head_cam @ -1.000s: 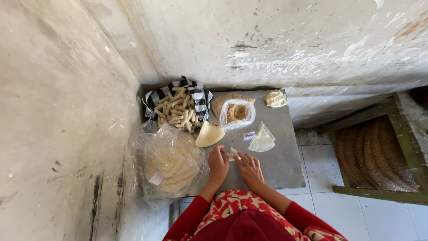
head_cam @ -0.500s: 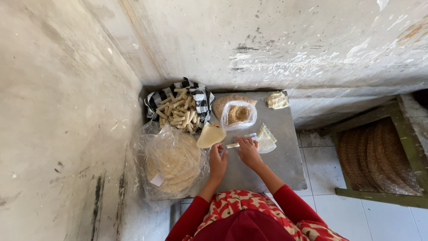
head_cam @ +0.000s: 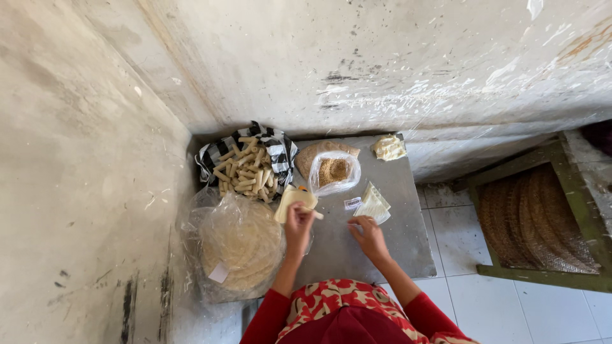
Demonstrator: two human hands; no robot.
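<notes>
Striped bag [head_cam: 275,145] of rolled sticks [head_cam: 245,172]

The left hand [head_cam: 298,220] has been lifted up to the pale wrapper sheet [head_cam: 292,199], and a small roll [head_cam: 313,213] is now held. The right hand [head_cam: 368,237] has been moved beside the folded wrappers [head_cam: 373,205].
</notes>
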